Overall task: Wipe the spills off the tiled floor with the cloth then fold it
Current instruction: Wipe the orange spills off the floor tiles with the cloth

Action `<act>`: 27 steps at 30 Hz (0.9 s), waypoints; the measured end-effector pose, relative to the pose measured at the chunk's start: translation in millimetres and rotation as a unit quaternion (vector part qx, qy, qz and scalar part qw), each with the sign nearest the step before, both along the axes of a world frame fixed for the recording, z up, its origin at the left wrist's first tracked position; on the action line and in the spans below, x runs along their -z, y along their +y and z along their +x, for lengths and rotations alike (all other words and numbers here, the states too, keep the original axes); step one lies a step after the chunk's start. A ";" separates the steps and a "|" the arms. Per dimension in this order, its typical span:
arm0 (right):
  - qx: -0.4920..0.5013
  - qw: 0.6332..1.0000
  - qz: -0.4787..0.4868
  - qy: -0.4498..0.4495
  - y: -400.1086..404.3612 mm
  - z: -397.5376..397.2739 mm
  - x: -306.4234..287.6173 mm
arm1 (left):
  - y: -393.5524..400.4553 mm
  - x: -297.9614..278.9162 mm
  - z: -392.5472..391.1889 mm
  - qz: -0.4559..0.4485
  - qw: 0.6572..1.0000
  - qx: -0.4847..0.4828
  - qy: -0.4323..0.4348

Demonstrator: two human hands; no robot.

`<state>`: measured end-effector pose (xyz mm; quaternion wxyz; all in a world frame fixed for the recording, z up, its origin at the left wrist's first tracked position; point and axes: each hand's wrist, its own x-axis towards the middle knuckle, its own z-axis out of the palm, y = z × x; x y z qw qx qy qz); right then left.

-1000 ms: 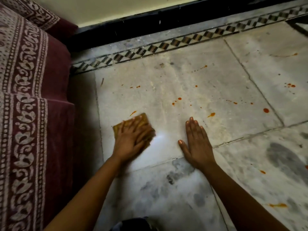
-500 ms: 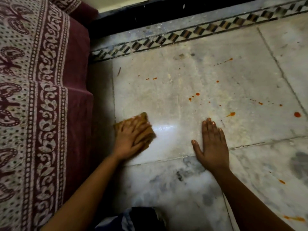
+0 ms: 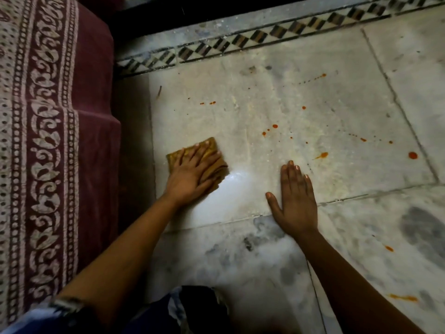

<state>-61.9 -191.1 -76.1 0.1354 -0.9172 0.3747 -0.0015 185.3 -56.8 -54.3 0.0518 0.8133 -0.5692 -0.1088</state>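
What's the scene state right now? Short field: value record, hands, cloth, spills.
left hand: pressed flat on the cloth, fingers straight
right hand: flat on the tiled floor, holds nothing
cloth: yellow-brown, bunched under the left hand, not yet folded
spills: orange drops and streaks on the tiles, mostly ahead and right of the hands
bedspread: maroon, patterned, along the left edge
wiping: not finished

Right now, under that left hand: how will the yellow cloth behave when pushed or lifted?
Probably floppy: the cloth lies bunched in soft folds under the left hand. It likely slides easily, since the tiled floor beside it shines. Lifted, it would likely droop; it looks thin and light.
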 end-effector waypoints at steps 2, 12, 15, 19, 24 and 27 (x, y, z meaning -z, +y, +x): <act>-0.015 1.000 0.002 -0.003 -2.5 2.3 -0.7 | 4.3 1.0 26.3 0.008 0.996 -0.085 0.010; -0.205 0.979 0.015 0.003 -35.7 46.4 -5.7 | -74.9 -2.9 47.2 0.027 0.997 -0.067 0.013; -0.212 0.977 0.013 0.010 -36.2 47.1 -2.9 | -31.3 -1.1 50.4 0.020 0.999 -0.048 0.016; -0.210 0.977 0.026 0.003 -36.8 48.6 -4.7 | -40.2 -1.9 96.3 0.013 0.976 -0.220 0.004; -0.207 0.978 0.029 -0.004 -37.5 48.4 -5.4 | -133.6 -4.0 114.8 0.007 0.971 -0.240 0.015; -0.203 0.979 0.028 -0.011 -35.5 49.7 -4.1 | -147.2 2.5 83.4 0.019 0.994 -0.108 0.009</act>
